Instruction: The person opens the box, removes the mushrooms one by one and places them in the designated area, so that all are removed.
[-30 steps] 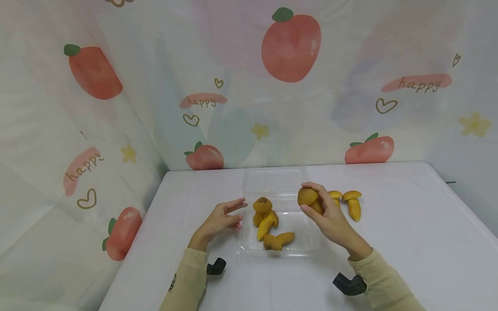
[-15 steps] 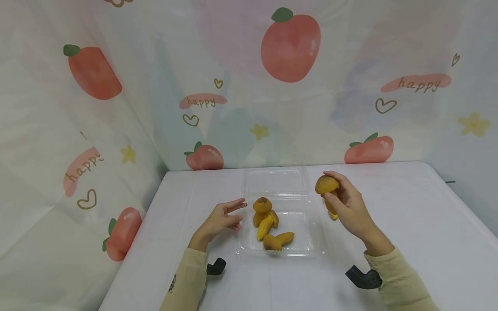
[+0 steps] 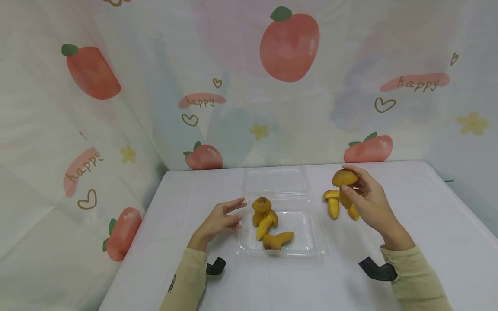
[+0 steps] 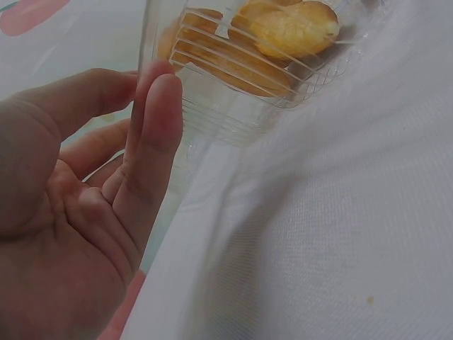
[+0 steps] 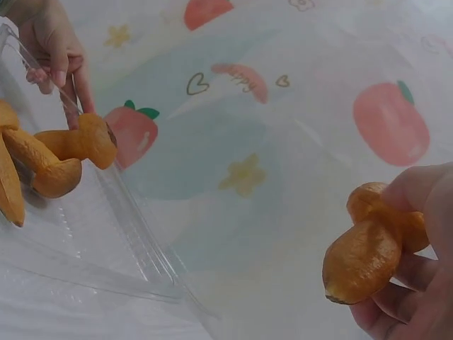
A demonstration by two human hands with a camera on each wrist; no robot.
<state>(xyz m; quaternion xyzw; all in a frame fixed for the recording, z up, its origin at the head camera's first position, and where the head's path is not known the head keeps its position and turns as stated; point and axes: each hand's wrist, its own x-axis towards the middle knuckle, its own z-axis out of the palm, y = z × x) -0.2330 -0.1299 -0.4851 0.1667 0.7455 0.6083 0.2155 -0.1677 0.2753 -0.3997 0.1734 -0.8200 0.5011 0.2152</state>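
My right hand (image 3: 371,203) pinches a yellow-brown mushroom (image 3: 345,177) by its stem, cap up, above the table at the right. Below and beside it, one mushroom (image 3: 332,205) lies on the cloth, and another mushroom (image 3: 353,211) is partly hidden by the hand. In the right wrist view the held mushroom (image 5: 364,258) shows between thumb and fingers. My left hand (image 3: 218,220) stays at the left side of a clear plastic box (image 3: 307,246), fingers loosely extended; in the left wrist view the fingertips (image 4: 164,106) are at its wall. Several mushrooms (image 3: 265,226) lie inside the box.
The box's clear lid (image 3: 276,181) lies folded back behind it. A white cloth (image 3: 249,285) covers the table. A printed curtain (image 3: 311,112) hangs along the back and left. A black curved piece (image 3: 378,270) sits at the right sleeve, another black piece (image 3: 216,266) at the left.
My right hand has carried the mushroom rightward from over the box's right side to above the mushrooms lying on the table. The left hand has not visibly moved.
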